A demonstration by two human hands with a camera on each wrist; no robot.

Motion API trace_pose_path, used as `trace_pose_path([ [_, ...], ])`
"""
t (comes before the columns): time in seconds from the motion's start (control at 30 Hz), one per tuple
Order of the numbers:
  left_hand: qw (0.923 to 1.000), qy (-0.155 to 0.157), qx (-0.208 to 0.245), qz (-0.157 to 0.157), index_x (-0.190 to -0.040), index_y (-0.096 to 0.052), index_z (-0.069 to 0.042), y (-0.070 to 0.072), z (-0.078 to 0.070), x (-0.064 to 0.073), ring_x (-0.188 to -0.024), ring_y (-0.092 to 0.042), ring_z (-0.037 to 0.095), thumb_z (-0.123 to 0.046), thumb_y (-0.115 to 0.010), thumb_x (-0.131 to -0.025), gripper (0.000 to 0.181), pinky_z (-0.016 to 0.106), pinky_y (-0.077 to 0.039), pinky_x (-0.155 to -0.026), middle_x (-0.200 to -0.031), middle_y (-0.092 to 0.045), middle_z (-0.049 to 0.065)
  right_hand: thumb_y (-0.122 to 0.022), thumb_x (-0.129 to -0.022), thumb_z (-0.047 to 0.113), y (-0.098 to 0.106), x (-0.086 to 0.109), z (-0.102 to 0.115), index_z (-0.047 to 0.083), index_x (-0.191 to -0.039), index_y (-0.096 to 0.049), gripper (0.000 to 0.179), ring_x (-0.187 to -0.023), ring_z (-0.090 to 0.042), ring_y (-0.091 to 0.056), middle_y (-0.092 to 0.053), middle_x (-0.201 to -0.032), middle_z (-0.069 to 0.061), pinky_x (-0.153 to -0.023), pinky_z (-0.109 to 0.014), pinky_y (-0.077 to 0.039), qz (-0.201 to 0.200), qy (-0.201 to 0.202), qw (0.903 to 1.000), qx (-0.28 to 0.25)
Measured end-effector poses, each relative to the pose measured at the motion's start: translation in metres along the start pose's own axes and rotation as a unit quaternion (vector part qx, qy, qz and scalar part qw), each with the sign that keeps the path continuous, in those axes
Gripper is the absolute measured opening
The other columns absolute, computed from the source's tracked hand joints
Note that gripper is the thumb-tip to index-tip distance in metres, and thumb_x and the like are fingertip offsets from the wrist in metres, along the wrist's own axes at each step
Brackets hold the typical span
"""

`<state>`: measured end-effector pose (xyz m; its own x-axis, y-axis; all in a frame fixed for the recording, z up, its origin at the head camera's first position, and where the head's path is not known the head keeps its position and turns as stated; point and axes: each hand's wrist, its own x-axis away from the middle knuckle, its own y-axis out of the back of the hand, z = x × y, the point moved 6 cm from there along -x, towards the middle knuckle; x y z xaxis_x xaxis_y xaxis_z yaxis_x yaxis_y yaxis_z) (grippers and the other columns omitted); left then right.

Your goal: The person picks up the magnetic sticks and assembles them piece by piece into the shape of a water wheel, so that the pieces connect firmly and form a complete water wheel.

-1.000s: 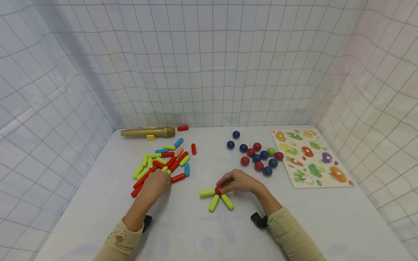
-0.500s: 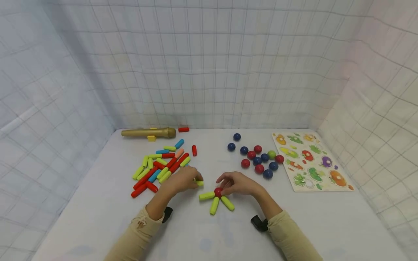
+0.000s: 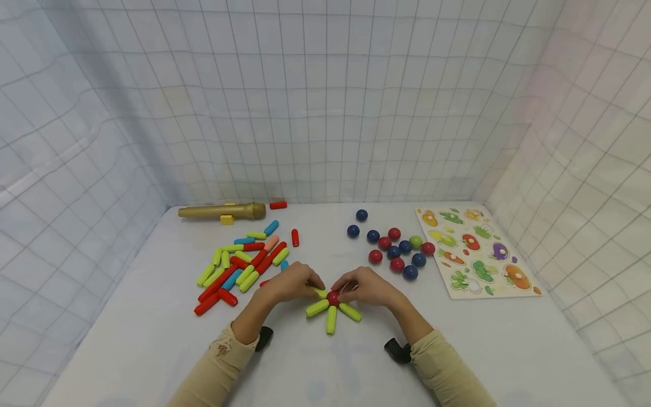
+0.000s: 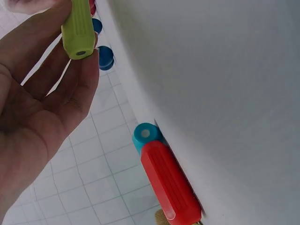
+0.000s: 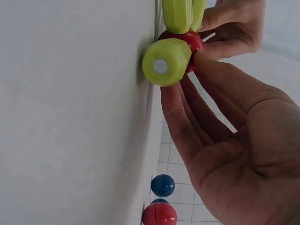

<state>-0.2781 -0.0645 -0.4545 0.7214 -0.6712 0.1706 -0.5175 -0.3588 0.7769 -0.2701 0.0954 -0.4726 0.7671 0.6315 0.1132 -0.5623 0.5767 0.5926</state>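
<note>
My left hand (image 3: 292, 282) pinches a yellow-green toy building stick (image 4: 78, 33) between thumb and fingertips; a grey disc shows in its end. The stick's other end is at the red ball (image 3: 333, 298), though contact is hard to make out. Thumb and fingers of my right hand (image 3: 371, 285) hold that ball on the table. Three yellow-green sticks fan out from the ball toward me: a left one (image 3: 317, 308), a middle one (image 3: 330, 322) and a right one (image 3: 351, 312). In the right wrist view, one stick (image 5: 166, 63) points at the camera and covers part of the ball.
Left on the white table lies a pile of red, green and blue sticks (image 3: 218, 282). Behind it is a gold toy microphone (image 3: 221, 211). Blue and red balls (image 3: 396, 264), with one green, sit to the right, beside a vegetable puzzle board (image 3: 445, 271). Gridded cloth (image 3: 325, 113) surrounds the table.
My left hand has gone from the pile rightward to the red ball, bringing a yellow-green stick. My right hand has stayed at the ball, and the fanned sticks have turned slightly.
</note>
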Motion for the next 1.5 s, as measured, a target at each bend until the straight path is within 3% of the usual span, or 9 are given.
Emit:
trace_pose_path([
  [0.3, 0.9986, 0.052, 0.003, 0.0, -0.103, -0.076, -0.01, -0.006, -0.011, 0.004, -0.079, -0.063, 0.011, -0.013, -0.075, -0.084, 0.019, 0.029, -0.057, -0.078, -0.092, -0.075, 0.001, -0.072, -0.087, 0.016, 0.005, 0.001, 0.0, 0.011, -0.109, -0.073, 0.023, -0.086, -0.009, -0.065, -0.074, -0.1, -0.001, -0.077, -0.019, -0.052, 0.014, -0.002, 0.9999, 0.005],
  [0.5, 0.9983, 0.058, -0.007, -0.011, -0.102, -0.076, -0.01, -0.012, -0.014, 0.012, -0.079, -0.062, 0.012, -0.015, -0.075, -0.084, 0.018, 0.029, -0.056, -0.077, -0.092, -0.075, 0.001, -0.077, -0.083, 0.019, 0.001, 0.002, 0.001, 0.012, -0.107, -0.073, 0.025, -0.084, -0.009, -0.065, -0.072, -0.097, 0.001, -0.076, -0.019, -0.053, 0.023, -0.011, 0.9996, 0.011],
  [0.67, 0.9933, 0.103, 0.013, -0.049, -0.102, -0.076, -0.009, 0.008, 0.003, 0.027, -0.08, -0.062, 0.012, -0.016, -0.076, -0.084, 0.02, 0.028, -0.056, -0.075, -0.091, -0.074, 0.0, -0.078, -0.082, 0.018, -0.001, 0.0, 0.004, 0.011, -0.105, -0.073, 0.025, -0.082, -0.01, -0.063, -0.072, -0.094, 0.001, -0.074, -0.019, -0.053, 0.018, -0.005, 0.9998, 0.008],
  [0.77, 0.984, 0.146, -0.02, -0.1, -0.101, -0.075, -0.006, 0.031, 0.021, 0.039, -0.081, -0.061, 0.014, -0.012, -0.075, -0.084, 0.018, 0.031, -0.056, -0.076, -0.091, -0.073, 0.002, -0.078, -0.082, 0.016, -0.002, -0.002, 0.005, 0.011, -0.104, -0.073, 0.023, -0.082, -0.011, -0.064, -0.072, -0.093, 0.0, -0.073, -0.019, -0.053, 0.011, -0.003, 0.9999, 0.007],
  [0.87, 0.9727, 0.189, -0.059, -0.122, -0.103, -0.074, -0.004, 0.045, 0.036, 0.048, -0.088, -0.06, 0.019, -0.011, -0.074, -0.084, 0.02, 0.035, -0.056, -0.078, -0.097, -0.072, 0.006, -0.077, -0.082, 0.015, -0.002, -0.002, 0.004, 0.011, -0.104, -0.073, 0.023, -0.082, -0.01, -0.064, -0.073, -0.093, 0.0, -0.073, -0.019, -0.053, 0.005, -0.006, 0.9999, 0.008],
  [0.97, 0.9666, 0.214, -0.08, -0.117, -0.105, -0.074, -0.004, 0.046, 0.046, 0.052, -0.092, -0.059, 0.021, -0.013, -0.076, -0.083, 0.024, 0.038, -0.055, -0.081, -0.1, -0.071, 0.008, -0.077, -0.083, 0.016, -0.001, -0.001, 0.003, 0.011, -0.105, -0.073, 0.023, -0.083, -0.01, -0.064, -0.073, -0.094, 0.0, -0.073, -0.019, -0.053, 0.003, -0.011, 0.9999, 0.006],
  [1.13, 0.9672, 0.202, -0.113, -0.104, -0.101, -0.073, -0.006, 0.039, 0.052, 0.053, -0.085, -0.058, 0.02, -0.012, -0.079, -0.08, 0.023, 0.038, -0.055, -0.08, -0.092, -0.069, 0.006, -0.077, -0.083, 0.016, -0.001, 0.0, 0.004, 0.011, -0.105, -0.074, 0.023, -0.082, -0.01, -0.065, -0.073, -0.094, -0.001, -0.072, -0.019, -0.053, 0.001, -0.012, 0.9999, 0.006],
  [1.3, 0.9618, 0.208, -0.143, -0.106, -0.101, -0.072, -0.01, 0.038, 0.052, 0.053, -0.084, -0.056, 0.02, -0.011, -0.076, -0.083, 0.019, 0.036, -0.055, -0.076, -0.092, -0.067, 0.005, -0.077, -0.083, 0.016, 0.0, 0.001, 0.005, 0.011, -0.105, -0.074, 0.023, -0.082, -0.009, -0.065, -0.073, -0.094, -0.001, -0.072, -0.019, -0.053, -0.002, -0.015, 0.9999, 0.005],
  [1.5, 0.9535, 0.234, -0.155, -0.11, -0.116, -0.071, -0.009, 0.04, 0.047, 0.064, -0.09, -0.059, 0.024, -0.009, -0.073, -0.086, 0.03, 0.041, -0.056, -0.082, -0.11, -0.07, 0.011, -0.077, -0.083, 0.017, -0.001, 0.002, 0.004, 0.012, -0.105, -0.074, 0.023, -0.083, -0.009, -0.065, -0.073, -0.095, -0.001, -0.073, -0.019, -0.052, -0.004, -0.017, 0.9998, 0.0],
])
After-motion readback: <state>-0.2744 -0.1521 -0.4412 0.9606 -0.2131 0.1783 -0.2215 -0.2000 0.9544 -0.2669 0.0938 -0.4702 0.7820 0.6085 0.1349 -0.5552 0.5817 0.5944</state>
